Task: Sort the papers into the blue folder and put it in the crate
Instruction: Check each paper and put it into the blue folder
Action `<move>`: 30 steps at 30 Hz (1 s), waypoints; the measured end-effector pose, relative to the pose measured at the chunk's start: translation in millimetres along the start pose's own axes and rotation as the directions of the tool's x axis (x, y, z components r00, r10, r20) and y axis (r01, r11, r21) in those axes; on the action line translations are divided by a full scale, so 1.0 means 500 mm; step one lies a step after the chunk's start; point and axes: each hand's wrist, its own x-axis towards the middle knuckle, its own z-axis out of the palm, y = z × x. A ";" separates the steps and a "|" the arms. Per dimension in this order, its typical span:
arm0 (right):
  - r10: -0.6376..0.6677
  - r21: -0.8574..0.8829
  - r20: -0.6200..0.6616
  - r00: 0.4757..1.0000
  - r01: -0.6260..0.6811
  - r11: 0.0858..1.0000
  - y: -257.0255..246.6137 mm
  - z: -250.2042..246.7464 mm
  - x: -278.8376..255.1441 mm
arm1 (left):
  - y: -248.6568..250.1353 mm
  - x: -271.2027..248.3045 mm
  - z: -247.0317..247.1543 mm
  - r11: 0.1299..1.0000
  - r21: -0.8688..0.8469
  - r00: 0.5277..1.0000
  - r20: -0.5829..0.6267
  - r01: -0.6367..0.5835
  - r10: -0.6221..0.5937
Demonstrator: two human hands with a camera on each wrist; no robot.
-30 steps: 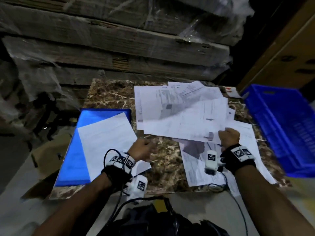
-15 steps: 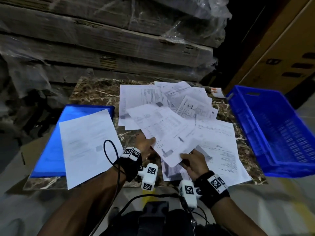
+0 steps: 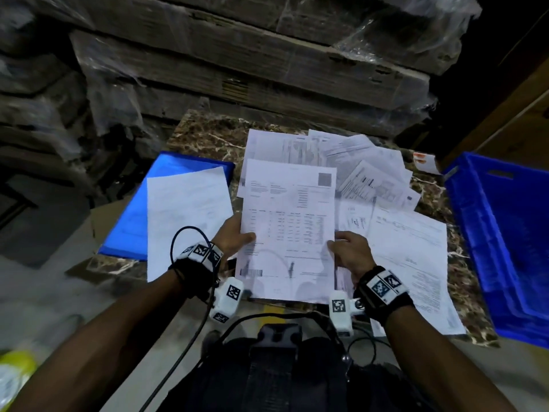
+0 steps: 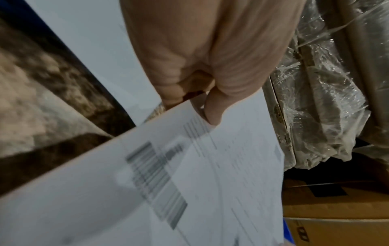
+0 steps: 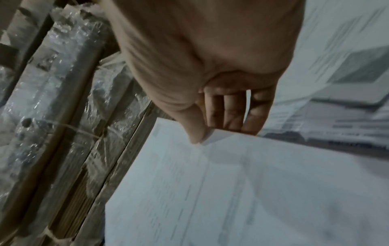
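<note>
Blue crate (image 3: 502, 248) at 3 o'clock, off the marble table (image 3: 208, 135). Blue folder (image 3: 133, 221) at 9 w/ one sheet on it. Loose papers (image 3: 371, 173) spread at 12–2. Printed sheet (image 3: 288, 230) held centre: left hand (image 3: 234, 240) pinches its left edge, thumb on top; right hand (image 3: 350, 252) pinches right edge (both fingers curled under).
</note>
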 end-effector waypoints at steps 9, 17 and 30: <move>-0.016 -0.037 0.041 0.999 0.018 0.999 -0.020 0.124 0.025 | -0.042 0.005 -0.104 0.952 0.293 0.969 -0.246 0.088 -0.014; -0.044 -0.182 0.083 0.996 0.059 0.982 -0.082 0.264 0.077 | -0.103 0.001 -0.290 0.770 0.498 0.798 -0.602 0.398 -0.023; -0.117 -0.590 0.185 0.976 0.205 0.781 -0.123 0.461 0.109 | -0.090 0.019 -0.361 0.893 0.137 0.768 -0.575 0.430 -0.282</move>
